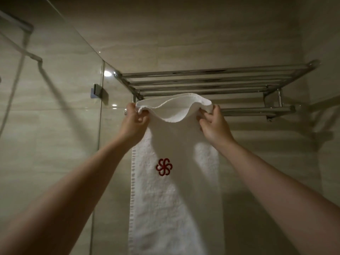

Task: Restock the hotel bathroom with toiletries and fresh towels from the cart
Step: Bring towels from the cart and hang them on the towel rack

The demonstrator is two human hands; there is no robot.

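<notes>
Just below the rack, your left hand and right hand pinch the top fold of the towel; keep both corners level.

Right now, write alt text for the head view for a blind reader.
A person's raised arms hold a white towel by its folded top edge, left grip and right grip pinching the corners, in front of a chrome wall rack. A red flower emblem shows on the towel; a glass panel stands left.
</notes>
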